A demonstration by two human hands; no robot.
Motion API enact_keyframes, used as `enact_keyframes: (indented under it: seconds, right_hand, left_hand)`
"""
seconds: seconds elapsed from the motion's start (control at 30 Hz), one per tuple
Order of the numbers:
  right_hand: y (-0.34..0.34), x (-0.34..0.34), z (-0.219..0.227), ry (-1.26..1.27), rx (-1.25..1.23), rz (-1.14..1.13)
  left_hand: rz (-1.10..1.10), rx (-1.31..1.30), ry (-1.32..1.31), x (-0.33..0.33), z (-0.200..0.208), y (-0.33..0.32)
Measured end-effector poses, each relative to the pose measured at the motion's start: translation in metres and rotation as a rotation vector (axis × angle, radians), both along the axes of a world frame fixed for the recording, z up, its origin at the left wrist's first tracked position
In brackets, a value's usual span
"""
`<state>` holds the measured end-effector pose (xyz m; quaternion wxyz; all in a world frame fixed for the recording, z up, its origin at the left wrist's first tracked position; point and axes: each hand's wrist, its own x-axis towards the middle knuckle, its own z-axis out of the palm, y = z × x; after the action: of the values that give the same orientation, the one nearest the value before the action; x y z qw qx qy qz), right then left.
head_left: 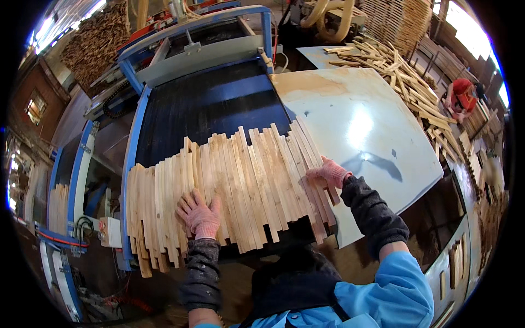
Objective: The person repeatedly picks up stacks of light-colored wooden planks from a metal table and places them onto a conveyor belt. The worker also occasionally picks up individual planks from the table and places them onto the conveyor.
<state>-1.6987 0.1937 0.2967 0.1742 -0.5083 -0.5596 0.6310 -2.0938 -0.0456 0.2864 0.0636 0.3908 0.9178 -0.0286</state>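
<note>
A broad row of wooden strips (235,180) lies side by side across the near end of a dark conveyor belt (213,104), their ends uneven. My left hand (199,215), in a pink knit glove, rests flat on the strips left of the middle, fingers spread. At the row's right edge my right hand (329,173), gloved the same way, is against the outermost strips. Its fingers curl over their edge, and part of them is hidden. Some strips at that side stand slightly askew and overhang the near edge.
A pale sheet-topped table (361,126) adjoins the belt on the right, with a heap of loose strips (407,82) behind. A blue machine frame (191,33) spans the belt's far end. Further right is a person in a red cap (464,94). A grey control box (110,232) stands at left.
</note>
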Motion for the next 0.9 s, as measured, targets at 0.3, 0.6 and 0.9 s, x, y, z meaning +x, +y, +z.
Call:
enact_keyframes:
  seconds: [0.3,0.6,0.9]
  right_hand:
    - [-0.016,0.0,0.012,0.107,-0.127,-0.141]
    - [0.012,0.075,0.03,-0.672,0.283,-0.021]
    - [-0.04,0.045,0.024,-0.571,1.078,-0.248]
  left_hand:
    - [0.014,0.103,-0.113,-0.011,0.01,-0.011]
    - [0.162,0.54,-0.126,-0.138,0.015,-0.101]
    - [0.518,0.291,0.207,-0.238,0.076,-0.22]
